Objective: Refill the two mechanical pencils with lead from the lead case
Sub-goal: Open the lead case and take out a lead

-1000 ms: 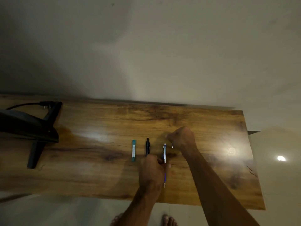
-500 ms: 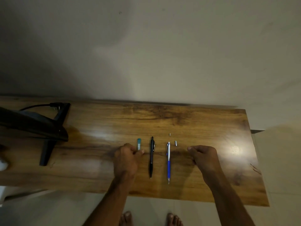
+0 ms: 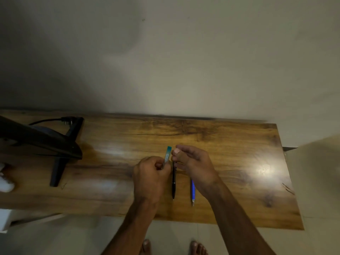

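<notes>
My left hand [image 3: 150, 173] grips the lower end of the teal lead case [image 3: 168, 155], held tilted above the wooden desk [image 3: 114, 144]. My right hand [image 3: 193, 161] is beside the case's top end, thumb and fingers close to it; whether they touch it is unclear. The black mechanical pencil [image 3: 173, 181] lies on the desk between my hands, tip toward me. To its right lies the blue and silver mechanical pencil [image 3: 192, 190], its upper half hidden under my right hand. The small caps seen earlier are hidden behind my right hand.
A black monitor stand [image 3: 58, 159] with a cable [image 3: 46, 120] occupies the desk's left end. A white object [image 3: 5, 183] sits at the left edge. A wall rises behind the desk. My bare feet [image 3: 197, 248] show below the front edge.
My left hand has picked the lead case up off the desk. My right hand has moved left from the desk surface to the case's top end, covering the blue pencil's upper half.
</notes>
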